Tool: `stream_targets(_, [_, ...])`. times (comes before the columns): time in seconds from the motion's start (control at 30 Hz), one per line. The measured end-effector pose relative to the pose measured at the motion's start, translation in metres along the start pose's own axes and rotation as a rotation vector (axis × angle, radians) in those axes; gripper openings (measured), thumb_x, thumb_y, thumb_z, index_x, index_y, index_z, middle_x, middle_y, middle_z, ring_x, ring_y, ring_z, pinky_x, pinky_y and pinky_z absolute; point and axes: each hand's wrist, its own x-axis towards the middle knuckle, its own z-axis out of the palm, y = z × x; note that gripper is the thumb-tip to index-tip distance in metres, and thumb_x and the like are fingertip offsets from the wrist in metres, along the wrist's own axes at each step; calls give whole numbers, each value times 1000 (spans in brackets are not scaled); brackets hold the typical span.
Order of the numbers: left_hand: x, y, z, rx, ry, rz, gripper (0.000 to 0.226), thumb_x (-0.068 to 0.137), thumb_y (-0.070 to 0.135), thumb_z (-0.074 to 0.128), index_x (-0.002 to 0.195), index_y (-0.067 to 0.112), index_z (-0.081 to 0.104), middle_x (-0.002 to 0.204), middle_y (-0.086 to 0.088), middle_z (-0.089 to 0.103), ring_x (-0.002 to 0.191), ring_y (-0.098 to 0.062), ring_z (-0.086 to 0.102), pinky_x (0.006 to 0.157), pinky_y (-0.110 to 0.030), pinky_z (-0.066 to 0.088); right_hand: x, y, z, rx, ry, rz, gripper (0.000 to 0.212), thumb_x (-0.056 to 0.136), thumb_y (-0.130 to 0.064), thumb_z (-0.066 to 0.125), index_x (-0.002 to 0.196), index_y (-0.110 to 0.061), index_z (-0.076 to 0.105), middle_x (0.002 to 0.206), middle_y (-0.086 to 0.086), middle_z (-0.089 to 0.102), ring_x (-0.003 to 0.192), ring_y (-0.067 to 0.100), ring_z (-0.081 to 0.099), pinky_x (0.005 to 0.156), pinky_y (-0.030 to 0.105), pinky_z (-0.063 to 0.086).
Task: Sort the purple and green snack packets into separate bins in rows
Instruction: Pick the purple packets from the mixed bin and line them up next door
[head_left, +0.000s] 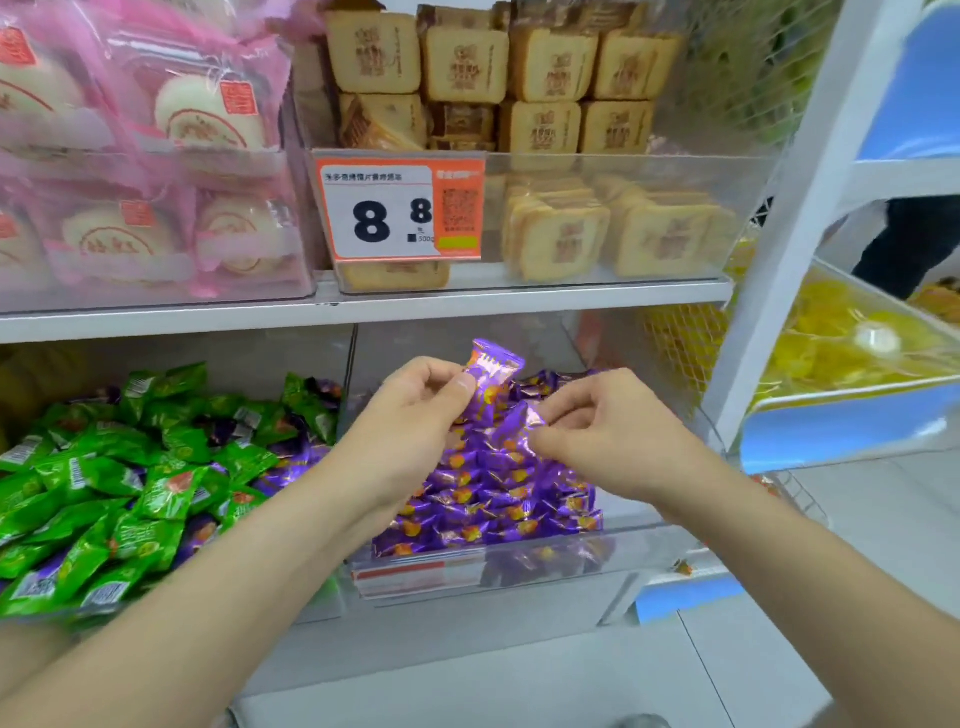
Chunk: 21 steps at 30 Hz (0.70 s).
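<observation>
An orange-bordered price tag (400, 208) is fixed to the front wall of the clear bin (623, 158) holding square biscuits (563, 244). It shows a large "8" followed by a smaller raised "8", with "500g" in small print below. A line of Chinese characters heads the tag, too blurred to read. A QR code (460, 207) occupies its orange right side. Stamped characters on the biscuits, red seals on the pink packets (238, 98), barcodes on the green snack packets (166, 491) and the lower red-and-white label (400, 571) are not legible.

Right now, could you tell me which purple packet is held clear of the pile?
The purple packet pinched by the left hand, upright above the pile; the one the right hand pinches lies low on it.
</observation>
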Motion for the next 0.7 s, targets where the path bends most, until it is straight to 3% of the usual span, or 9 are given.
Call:
stream_targets(0.1, [14, -3, 12, 243, 15, 37, 7, 103, 25, 66, 107, 22, 72, 98, -1, 74, 86, -14, 66, 86, -36, 58, 8, 23, -31, -249, 260, -143, 3, 79, -31, 78, 79, -30, 75, 64, -13, 72, 66, 1, 68, 71, 26, 55])
stream_targets(0.23, [51, -6, 39, 483, -13, 97, 16, 99, 21, 72, 113, 18, 78, 95, -1, 79, 89, -18, 75, 92, -41, 61, 15, 42, -60, -317, 389, -232, 1, 83, -29, 77, 83, -30, 76, 69, -14, 72, 68, 1, 68, 72, 27, 57])
stream_targets(0.3, [73, -8, 56, 663, -25, 175, 18, 98, 23, 72, 114, 16, 79, 102, -1, 79, 97, -20, 73, 95, -35, 57, 16, 48, -63, -332, 408, -243, 2, 82, -30, 76, 82, -28, 76, 68, -13, 71, 67, 6, 69, 74, 31, 59])
stream_targets(0.43, [117, -14, 89, 843, -7, 255, 19, 93, 25, 76, 109, 16, 81, 105, -5, 79, 99, -23, 71, 83, -21, 47, 19, 54, -66, -390, 407, -258, 6, 78, -33, 74, 81, -27, 74, 69, -10, 72, 71, 16, 71, 77, 38, 60])
stream_targets(0.6, [157, -25, 120, 983, -65, 231, 17, 94, 27, 77, 108, 20, 82, 107, -4, 79, 100, -25, 72, 95, -38, 57, 25, 65, -64, -460, 291, -323, 18, 79, -42, 72, 84, -25, 75, 68, -8, 72, 72, 15, 71, 78, 34, 57])
stream_targets(0.7, [169, -35, 130, 1001, -78, 249, 8, 91, 24, 80, 98, 23, 83, 102, 1, 79, 98, -22, 72, 92, -37, 58, 29, 70, -65, -454, 285, -351, 14, 81, -40, 77, 86, -26, 76, 68, -11, 72, 69, 8, 70, 73, 32, 57])
